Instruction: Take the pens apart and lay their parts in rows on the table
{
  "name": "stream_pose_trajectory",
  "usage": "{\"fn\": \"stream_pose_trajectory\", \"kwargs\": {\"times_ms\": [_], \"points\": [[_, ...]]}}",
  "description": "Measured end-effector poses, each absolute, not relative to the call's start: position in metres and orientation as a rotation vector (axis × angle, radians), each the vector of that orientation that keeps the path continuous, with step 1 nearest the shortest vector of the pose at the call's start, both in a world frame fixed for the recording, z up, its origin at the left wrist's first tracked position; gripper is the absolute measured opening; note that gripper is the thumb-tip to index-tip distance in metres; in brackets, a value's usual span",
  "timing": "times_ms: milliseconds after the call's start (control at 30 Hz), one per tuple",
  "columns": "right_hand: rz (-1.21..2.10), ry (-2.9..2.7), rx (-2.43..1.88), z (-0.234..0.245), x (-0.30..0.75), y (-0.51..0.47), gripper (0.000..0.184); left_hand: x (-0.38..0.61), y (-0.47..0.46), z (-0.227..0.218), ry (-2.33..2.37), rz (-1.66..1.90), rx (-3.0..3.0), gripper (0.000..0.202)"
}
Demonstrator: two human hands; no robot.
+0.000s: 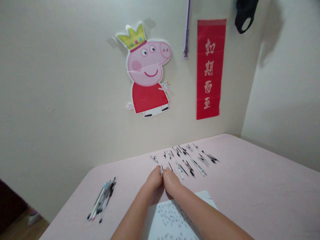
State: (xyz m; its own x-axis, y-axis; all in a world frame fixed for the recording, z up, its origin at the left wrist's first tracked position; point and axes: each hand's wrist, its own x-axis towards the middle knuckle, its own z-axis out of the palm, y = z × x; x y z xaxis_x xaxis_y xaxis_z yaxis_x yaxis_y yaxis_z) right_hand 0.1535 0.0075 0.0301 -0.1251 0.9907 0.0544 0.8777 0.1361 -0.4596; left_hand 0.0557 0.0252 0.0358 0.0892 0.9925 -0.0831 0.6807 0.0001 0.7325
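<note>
My left hand [154, 178] and my right hand [170, 180] meet at the middle of the pink table [250, 186], fingertips pinched together on a small clear pen part [161, 170]. Just beyond them lie several pen parts [190, 160] in rows: caps, barrels and refills. A bundle of whole pens [102, 200] lies to the left of my left forearm. A sheet of paper with handwriting [172, 220] lies under my right forearm.
The table stands in a corner, with walls close behind and to the right. A cartoon pig cutout [147, 73] and a red banner [209, 68] hang on the back wall. A dark mask [244, 15] hangs at the top right. The floor shows at the bottom left.
</note>
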Motion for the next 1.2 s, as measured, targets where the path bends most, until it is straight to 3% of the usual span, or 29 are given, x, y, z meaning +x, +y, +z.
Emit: {"fn": "stream_pose_trajectory", "kwargs": {"times_ms": [167, 433, 767, 1200], "points": [[0.390, -2.157, -1.734, 0.026, 0.160, -0.009, 0.037, 0.044, 0.003, 0.033, 1.741, 0.578, 1.892, 0.037], [0.037, -2.205, -1.684, 0.025, 0.195, -0.006, 0.032, 0.046, -0.067, 0.028, 1.816, 0.355, 2.224, 0.031], [0.445, -2.272, -1.461, 0.030, 0.165, -0.049, 0.026, 0.041, -0.068, 0.019, 1.599, 0.546, 2.222, 0.024], [0.686, -2.181, -1.314, -0.004, 0.172, -0.032, 0.026, 0.026, -0.059, 0.020, 1.543, 0.438, 2.218, 0.016]]}}
